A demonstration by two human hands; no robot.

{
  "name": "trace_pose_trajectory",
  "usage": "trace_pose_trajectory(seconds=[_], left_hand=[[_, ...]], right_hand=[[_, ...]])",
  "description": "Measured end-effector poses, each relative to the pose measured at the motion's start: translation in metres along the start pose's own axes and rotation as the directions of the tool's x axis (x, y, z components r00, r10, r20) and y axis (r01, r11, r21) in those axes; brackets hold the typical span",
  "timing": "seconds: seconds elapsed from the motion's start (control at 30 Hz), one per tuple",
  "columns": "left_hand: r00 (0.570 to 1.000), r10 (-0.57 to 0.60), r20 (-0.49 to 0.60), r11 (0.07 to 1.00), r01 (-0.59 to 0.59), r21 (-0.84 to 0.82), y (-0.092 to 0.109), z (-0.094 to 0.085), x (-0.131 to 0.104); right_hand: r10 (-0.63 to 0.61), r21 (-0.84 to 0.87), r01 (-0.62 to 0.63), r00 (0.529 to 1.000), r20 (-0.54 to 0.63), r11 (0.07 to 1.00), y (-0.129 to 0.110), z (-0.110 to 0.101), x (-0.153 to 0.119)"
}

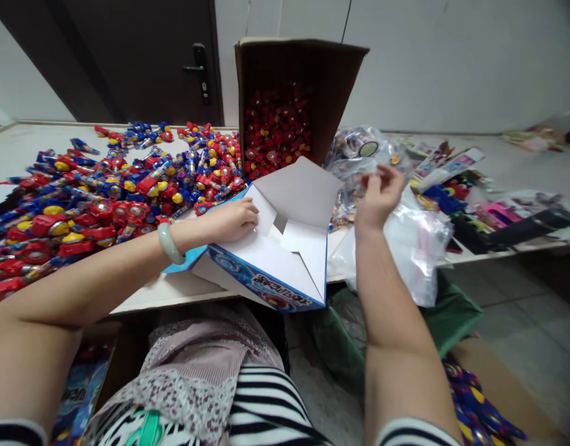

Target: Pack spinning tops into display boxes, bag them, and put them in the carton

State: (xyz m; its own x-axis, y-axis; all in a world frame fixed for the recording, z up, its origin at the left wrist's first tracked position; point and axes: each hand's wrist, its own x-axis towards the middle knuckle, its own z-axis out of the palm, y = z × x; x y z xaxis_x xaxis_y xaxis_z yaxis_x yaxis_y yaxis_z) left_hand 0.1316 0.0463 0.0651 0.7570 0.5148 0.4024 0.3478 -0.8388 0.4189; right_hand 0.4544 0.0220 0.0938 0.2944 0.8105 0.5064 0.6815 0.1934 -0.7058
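Note:
A blue printed box (285, 254) with a white inside tilts over the table's front edge, its flaps open. My left hand (236, 220) is closed on the box's left edge, a green bangle on that wrist. To the right of the box, my right hand (380, 189) is raised over the clear plastic bags (406, 238), its fingers curled. Whether it holds anything is too blurred to tell. Just behind it lies a clear bag of small round parts (363, 148).
Many red and blue toys (127, 192) cover the table's left side. A cardboard carton (331, 93) of red toys stands behind the box. Mixed items (489, 204) lie at the right. A green-lined bin (336, 334) stands below the table edge.

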Motion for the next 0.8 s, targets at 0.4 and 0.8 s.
trace_pose_trajectory(seconds=[0.4, 0.8], left_hand=[[0.756, -0.342, -0.558, 0.919, 0.144, -0.367, 0.043, -0.009, -0.062], [0.758, -0.646, 0.087, -0.042, 0.079, -0.996, 0.034, 0.117, -0.103]], right_hand=[[0.019, -0.4, 0.442, 0.652, 0.758, 0.803, -0.026, 0.086, -0.052], [-0.028, -0.474, 0.486, 0.72, 0.694, 0.734, -0.039, 0.088, -0.063]])
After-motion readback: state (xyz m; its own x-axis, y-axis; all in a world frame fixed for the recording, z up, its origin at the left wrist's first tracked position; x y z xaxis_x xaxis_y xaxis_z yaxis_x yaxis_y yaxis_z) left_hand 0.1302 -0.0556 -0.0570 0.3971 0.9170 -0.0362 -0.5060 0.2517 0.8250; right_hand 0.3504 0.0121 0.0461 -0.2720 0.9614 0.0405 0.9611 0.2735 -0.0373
